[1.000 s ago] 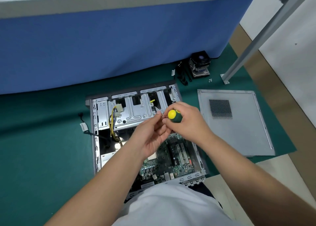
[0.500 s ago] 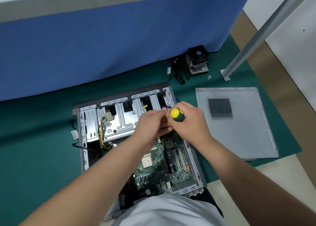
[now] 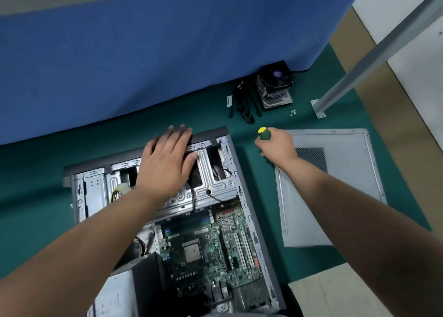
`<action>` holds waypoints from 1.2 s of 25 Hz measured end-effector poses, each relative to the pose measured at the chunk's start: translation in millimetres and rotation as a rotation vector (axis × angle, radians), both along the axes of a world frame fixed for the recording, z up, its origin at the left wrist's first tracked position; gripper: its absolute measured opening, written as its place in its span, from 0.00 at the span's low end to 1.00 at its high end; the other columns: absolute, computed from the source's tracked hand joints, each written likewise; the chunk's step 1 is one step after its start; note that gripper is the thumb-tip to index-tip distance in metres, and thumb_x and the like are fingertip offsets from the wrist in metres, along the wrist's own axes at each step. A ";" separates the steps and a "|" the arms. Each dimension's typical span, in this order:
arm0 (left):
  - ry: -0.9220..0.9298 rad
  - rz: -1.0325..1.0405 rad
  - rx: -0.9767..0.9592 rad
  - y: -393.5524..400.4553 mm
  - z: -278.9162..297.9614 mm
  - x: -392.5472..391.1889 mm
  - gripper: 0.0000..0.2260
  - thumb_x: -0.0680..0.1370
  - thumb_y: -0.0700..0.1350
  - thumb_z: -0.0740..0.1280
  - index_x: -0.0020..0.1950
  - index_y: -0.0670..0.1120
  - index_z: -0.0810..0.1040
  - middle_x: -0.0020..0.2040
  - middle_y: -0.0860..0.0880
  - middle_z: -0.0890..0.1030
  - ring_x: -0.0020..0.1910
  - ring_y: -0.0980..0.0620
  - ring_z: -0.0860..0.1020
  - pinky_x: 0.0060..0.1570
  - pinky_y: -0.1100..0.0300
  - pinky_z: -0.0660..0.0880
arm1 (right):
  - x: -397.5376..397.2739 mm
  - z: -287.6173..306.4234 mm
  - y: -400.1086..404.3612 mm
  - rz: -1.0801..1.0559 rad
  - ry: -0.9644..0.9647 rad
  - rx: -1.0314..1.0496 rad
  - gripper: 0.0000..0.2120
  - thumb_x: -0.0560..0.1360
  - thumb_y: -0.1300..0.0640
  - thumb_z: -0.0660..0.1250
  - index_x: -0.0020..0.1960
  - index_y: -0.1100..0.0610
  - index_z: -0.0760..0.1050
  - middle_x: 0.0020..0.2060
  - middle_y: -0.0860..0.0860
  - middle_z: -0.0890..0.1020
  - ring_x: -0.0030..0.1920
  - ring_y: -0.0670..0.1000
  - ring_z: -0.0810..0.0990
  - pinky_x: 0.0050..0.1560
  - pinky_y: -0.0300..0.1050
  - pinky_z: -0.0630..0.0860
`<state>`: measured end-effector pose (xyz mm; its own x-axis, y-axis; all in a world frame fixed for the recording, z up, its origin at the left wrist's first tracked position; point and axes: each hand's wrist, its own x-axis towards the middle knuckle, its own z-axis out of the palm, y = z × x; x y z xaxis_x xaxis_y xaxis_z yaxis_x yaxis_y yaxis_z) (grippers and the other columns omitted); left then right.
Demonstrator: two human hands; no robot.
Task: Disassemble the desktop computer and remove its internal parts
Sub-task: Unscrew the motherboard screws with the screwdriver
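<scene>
The case (image 3: 249, 211) is lying open at centre; the left hand (image 3: 165, 163) is resting flat on its drive cage (image 3: 215, 184) at 11 o'clock. The right hand (image 3: 278, 146) is gripping a screwdriver (image 3: 263, 133) at 1 o'clock. The cage looks stiff, sharp-edged; best lifted by its rim.

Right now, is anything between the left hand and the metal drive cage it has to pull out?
Nothing visible. The left hand lies flat on the drive cage, fingers reaching its far edge. The right hand holds the screwdriver off beside the case.
</scene>
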<state>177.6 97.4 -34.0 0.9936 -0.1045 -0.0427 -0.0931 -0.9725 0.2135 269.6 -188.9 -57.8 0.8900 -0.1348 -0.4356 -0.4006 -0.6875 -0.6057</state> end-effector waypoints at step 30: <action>-0.003 0.092 -0.623 -25.6 31.5 -46.7 0.21 0.83 0.61 0.59 0.76 0.60 0.67 0.74 0.66 0.67 0.76 0.65 0.61 0.75 0.52 0.60 | -41.1 105.1 34.5 -0.442 -0.083 1.074 0.10 0.75 0.65 0.63 0.55 0.57 0.71 0.34 0.52 0.73 0.29 0.50 0.71 0.29 0.41 0.67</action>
